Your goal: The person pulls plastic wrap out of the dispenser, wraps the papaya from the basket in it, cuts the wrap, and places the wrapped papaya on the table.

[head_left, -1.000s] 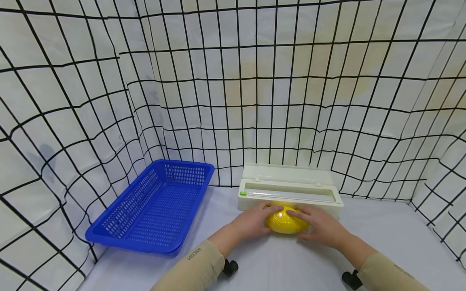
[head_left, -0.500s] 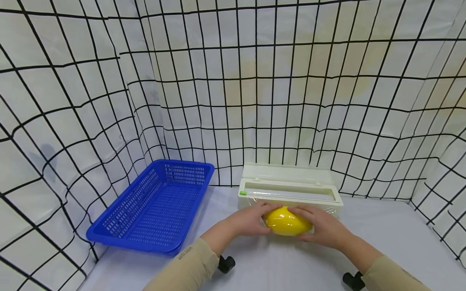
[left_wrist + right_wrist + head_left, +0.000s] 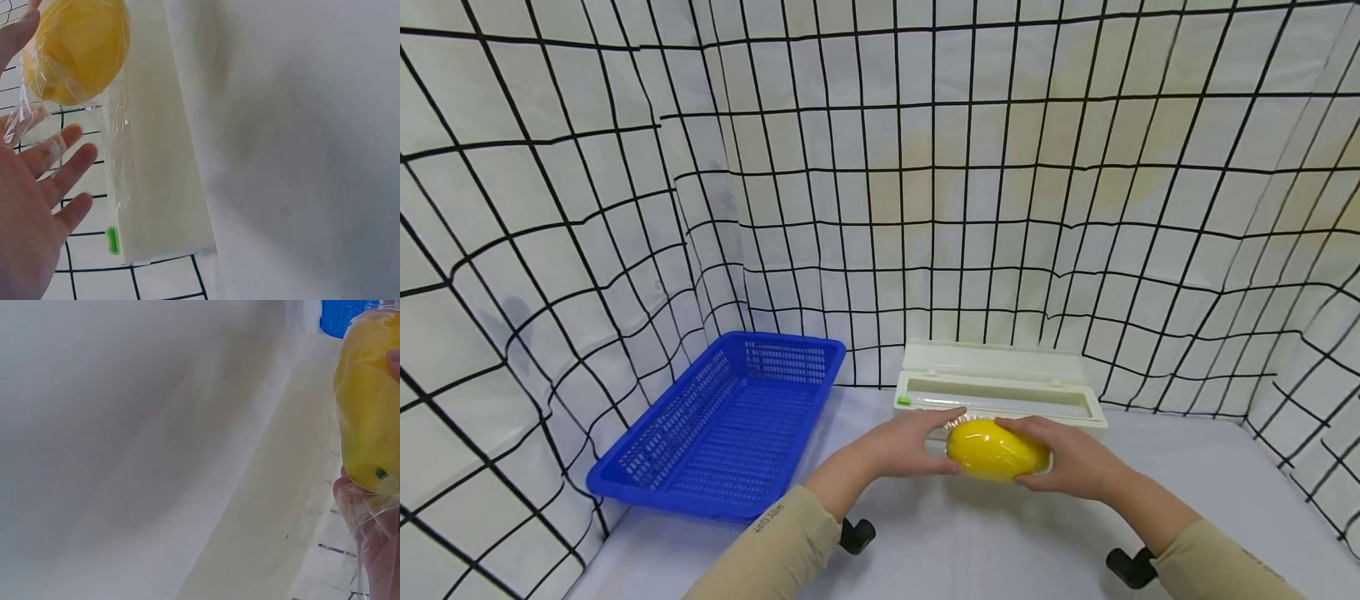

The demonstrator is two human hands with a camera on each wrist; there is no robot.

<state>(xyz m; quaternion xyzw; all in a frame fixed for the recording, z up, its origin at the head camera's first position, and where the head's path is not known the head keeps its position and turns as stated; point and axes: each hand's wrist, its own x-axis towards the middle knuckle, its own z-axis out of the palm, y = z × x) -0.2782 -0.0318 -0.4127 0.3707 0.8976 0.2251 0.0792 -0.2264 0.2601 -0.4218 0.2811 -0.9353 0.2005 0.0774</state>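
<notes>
A glossy yellow mango-shaped fruit (image 3: 996, 450), wrapped in clear cling film (image 3: 28, 119), is held up in front of the white cling film dispenser (image 3: 1093, 417). My right hand (image 3: 1075, 462) grips its right end, thumb below and fingers over the top. A small dark green spot marks one end in the right wrist view. At the other end is my left hand (image 3: 898, 446), its fingers spread apart and loose film lying across them in the left wrist view; its thumb is beside the fruit. Wrinkled film gathers between the left fingers and the fruit.
The dispenser's lid (image 3: 992, 358) stands raised, showing a roll (image 3: 1000, 402) inside and a green slider (image 3: 905, 401) at the left. A blue perforated basket (image 3: 715, 510) sits to the left on the white table (image 3: 970, 550). Black-grid white walls surround the table.
My left hand has drawn back left from the fruit, and film shows in the gap. The fruit has shifted slightly right in my right hand's grip.
</notes>
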